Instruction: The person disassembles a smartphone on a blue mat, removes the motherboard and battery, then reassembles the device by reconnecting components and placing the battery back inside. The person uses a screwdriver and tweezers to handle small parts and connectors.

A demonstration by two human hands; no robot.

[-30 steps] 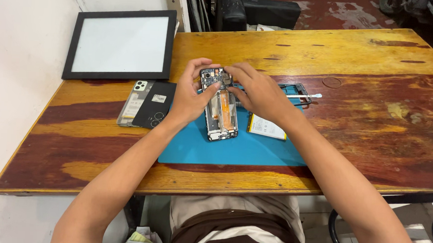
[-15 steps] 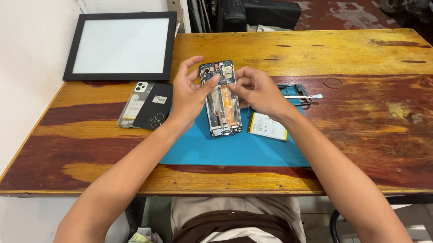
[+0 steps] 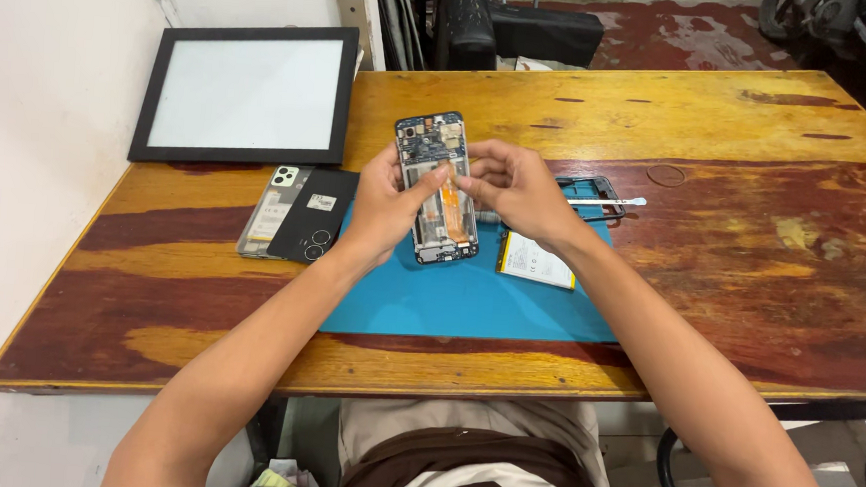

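There is one view only, taken from a camera on the person's head. It looks steeply down and forward over the wooden counter (image 3: pixel 661 117), near enough that both forearms run in from the bottom edge and the lap shows below the counter's near edge. The left hand (image 3: pixel 380 210) and right hand (image 3: pixel 516 188) sit a little above centre. The far edge, a wall at left and floor beyond fill the top.

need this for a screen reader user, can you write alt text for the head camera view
A person's left hand holds an opened phone with exposed circuit board and orange ribbon cable above a blue work mat, while the right hand pinches at its middle. On the worn wooden table lie two phone back covers, a white battery and a black-framed white panel.
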